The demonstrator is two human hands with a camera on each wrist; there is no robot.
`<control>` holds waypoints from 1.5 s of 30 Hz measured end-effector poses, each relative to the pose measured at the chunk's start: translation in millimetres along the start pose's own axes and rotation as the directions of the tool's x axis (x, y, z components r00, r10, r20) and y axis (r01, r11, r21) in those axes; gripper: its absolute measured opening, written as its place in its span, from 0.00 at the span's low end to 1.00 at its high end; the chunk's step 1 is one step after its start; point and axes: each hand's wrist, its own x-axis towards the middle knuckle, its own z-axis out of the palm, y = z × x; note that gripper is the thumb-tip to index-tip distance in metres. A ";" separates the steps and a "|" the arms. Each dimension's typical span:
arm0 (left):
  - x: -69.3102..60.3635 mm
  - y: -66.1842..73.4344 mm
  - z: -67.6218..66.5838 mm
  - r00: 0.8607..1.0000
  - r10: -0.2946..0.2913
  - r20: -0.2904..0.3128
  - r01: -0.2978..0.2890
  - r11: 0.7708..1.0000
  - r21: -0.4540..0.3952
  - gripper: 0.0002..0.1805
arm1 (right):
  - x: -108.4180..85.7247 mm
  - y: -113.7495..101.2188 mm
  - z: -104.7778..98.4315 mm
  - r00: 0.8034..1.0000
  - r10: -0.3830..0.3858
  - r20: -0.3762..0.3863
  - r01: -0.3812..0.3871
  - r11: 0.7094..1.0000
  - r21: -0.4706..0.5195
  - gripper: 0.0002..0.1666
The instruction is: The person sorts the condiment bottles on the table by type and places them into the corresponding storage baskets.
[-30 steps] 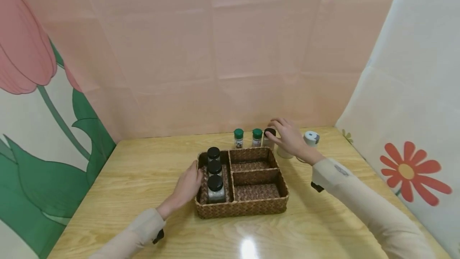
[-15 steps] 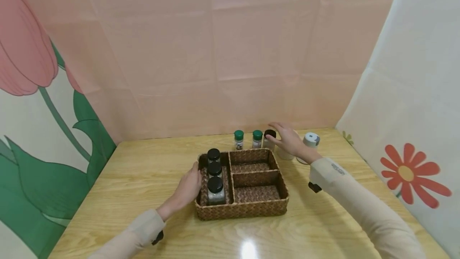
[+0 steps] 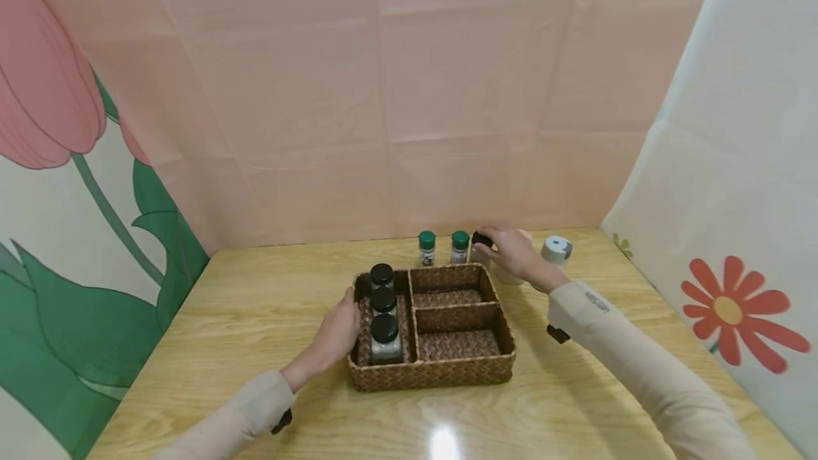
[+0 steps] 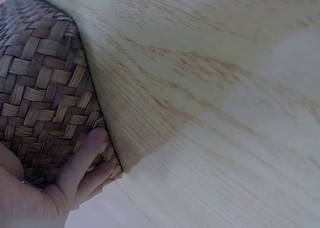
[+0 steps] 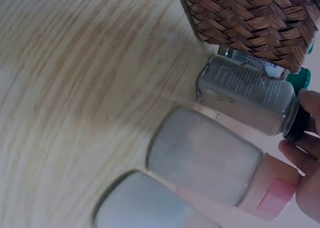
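A brown woven basket [image 3: 431, 373] with three compartments sits on the table. My left hand [image 3: 335, 325] rests against its left outer wall; in the left wrist view the fingers [image 4: 82, 160] lie fairly straight on the weave. Behind the basket's back right corner, my right hand [image 3: 514, 254] pinches the black cap [image 5: 299, 122] of a clear square-sided spice jar [image 5: 245, 96], thumb on one side and fingers on the other. The jar stands upright, close to the basket wall. Right beside it, under the hand, is a pale bottle [image 5: 205, 158] with a pink cap.
Several black-capped jars [image 3: 386, 346] line the basket's left compartment. Two green-capped spice jars [image 3: 427, 250] stand behind the basket. To the right of my hand is a white-topped bottle [image 3: 557, 250]. A pink cloth [image 3: 383, 126] hangs along the table's back edge.
My right hand has come down a little and its fingers have closed on the black cap of the spice jar. My left hand and the basket stay where they were.
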 end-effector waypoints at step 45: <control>2.0 -0.7 1.0 0.998 -0.059 0.029 0.059 0.998 -0.012 0.23 | 0.0 -1.8 7.1 0.993 0.115 -0.023 -0.116 0.992 -0.042 0.22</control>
